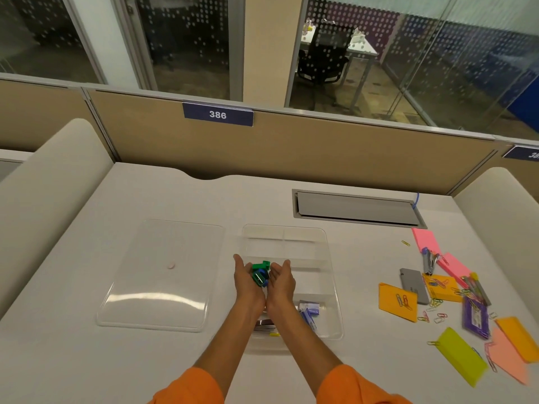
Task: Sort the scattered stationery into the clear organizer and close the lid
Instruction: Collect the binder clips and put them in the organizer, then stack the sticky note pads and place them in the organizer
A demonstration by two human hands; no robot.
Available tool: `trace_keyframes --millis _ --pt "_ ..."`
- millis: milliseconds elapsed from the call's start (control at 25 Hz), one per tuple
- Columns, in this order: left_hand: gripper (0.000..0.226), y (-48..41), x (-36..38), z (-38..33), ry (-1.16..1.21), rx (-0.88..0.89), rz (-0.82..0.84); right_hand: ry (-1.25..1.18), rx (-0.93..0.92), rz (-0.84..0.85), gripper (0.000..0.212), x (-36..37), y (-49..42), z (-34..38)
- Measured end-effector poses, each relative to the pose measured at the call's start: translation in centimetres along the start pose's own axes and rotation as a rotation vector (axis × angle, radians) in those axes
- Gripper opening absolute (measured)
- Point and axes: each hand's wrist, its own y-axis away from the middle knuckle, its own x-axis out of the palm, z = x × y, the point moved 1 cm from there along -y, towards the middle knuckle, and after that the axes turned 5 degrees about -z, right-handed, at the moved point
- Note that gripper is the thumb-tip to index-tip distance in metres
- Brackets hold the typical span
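My left hand [244, 279] and my right hand [281, 282] are cupped together, palms up, over the clear organizer [328, 258]. Between them lie several green and blue sharpeners [260, 272]. The organizer's near compartments hold a blue stapler [308, 313] and a dark item partly hidden under my wrists. Its clear lid [160, 275] lies flat on the desk to the left. More stationery lies scattered at the right: pink sticky notes [425, 239], orange sticky notes [398, 301], a yellow-green pad [462, 355], a grey box [413, 285], a purple case [476, 319] and several paper clips [434, 314].
A recessed cable tray [357, 208] sits in the desk behind the organizer. A tan partition [291, 147] with the label 386 closes the back of the desk. A small pink dot [171, 265] shows on or under the lid.
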Motion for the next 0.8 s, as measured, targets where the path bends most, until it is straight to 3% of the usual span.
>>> trace_keyframes --millis 240,400,600,800 --pt "0.079 0.5 -0.1 -0.3 -0.386 0.218 -0.088 0.088 -0.094 0.01 0.051 -0.7 -0.5 0.5" --pt "0.055 1.2 0.0 0.2 -0.294 0.418 -0.017 0.007 -0.163 0.042 0.038 -1.5 0.2 1.7" --pt "0.044 2.2 2.3 2.4 -0.114 0.262 0.18 -0.184 -0.28 0.143 0.025 -4.2 0.9 4.7" --pt "0.043 3.7 5.6 8.1 -0.087 0.147 0.305 -0.266 -0.328 0.129 0.027 -10.3 -0.2 8.8"
